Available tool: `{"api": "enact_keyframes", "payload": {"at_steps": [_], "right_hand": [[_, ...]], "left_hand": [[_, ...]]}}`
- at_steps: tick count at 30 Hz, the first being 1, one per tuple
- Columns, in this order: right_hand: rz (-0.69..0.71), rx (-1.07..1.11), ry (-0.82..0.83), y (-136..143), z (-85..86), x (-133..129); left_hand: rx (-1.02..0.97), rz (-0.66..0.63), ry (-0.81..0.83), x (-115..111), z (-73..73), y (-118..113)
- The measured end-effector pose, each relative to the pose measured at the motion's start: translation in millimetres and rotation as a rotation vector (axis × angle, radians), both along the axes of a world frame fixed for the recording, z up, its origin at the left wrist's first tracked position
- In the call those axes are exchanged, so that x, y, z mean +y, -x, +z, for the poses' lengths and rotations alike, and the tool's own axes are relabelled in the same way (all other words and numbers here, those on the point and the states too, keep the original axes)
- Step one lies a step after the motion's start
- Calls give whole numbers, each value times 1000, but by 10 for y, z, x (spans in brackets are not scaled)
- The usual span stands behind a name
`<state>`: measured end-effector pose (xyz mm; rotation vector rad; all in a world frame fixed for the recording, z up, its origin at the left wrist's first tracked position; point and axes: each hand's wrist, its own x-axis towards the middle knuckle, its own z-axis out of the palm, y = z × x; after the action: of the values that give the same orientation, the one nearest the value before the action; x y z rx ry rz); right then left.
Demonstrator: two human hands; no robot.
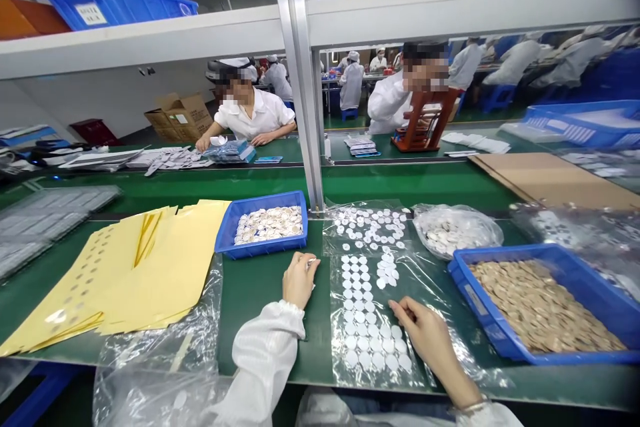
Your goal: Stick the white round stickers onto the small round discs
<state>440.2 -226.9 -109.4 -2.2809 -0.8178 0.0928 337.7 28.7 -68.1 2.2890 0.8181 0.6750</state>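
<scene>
My left hand [299, 279] is over the green bench, left of the clear plastic sheet [425, 280]. Its fingers are closed round something small and whitish that I cannot make out. On the sheet, white discs [361, 313] lie in rows, with a small heap and more loose discs behind them. My right hand [423, 330] is at the right side of the rows, fingers bent together; whether a disc is between them is hidden. Nearest to the left hand is a blue tray [223, 243] of pale discs. A larger blue tray [480, 310] of tan discs stands to the right.
Yellow sheets [185, 253] lie at the left beside crumpled plastic. A clear bag of discs [457, 230] sits behind the large tray. A metal post [303, 113] rises at the bench's back. Two people in white work across the line, one near a red-brown stand [423, 121].
</scene>
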Motion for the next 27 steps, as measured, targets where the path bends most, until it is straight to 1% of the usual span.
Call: {"api": "enact_keyframes", "payload": {"at_steps": [3,6,8,10,13,16,19,21,23,25,27], "right_hand": [[-7,11,-2,5,14,-1],[-8,28,-4,16,42,-1],[-6,38,-8,21,60,-1],[-6,45,-10,26,75,-2],[-10,58,-13,35,91,0],[-17,71,-18,43,98,3],[-16,84,-34,35,103,-6],[-20,90,-58,21,126,-12],[-39,89,-85,15,191,-2],[-52,102,-134,35,315,45],[-23,143,-217,87,488,138]], "left_hand": [[50,-22,-33,69,-23,20],[72,-34,-77,138,23,113],[76,-24,-104,135,55,203],[75,-24,-120,86,73,284],[74,-79,-116,-45,62,340],[79,-154,-95,-161,24,316],[69,-190,-67,-205,16,277],[50,-197,-33,-216,53,270],[29,-202,22,-247,128,278],[15,-213,103,-317,228,287],[9,-242,208,-428,330,281]]}}
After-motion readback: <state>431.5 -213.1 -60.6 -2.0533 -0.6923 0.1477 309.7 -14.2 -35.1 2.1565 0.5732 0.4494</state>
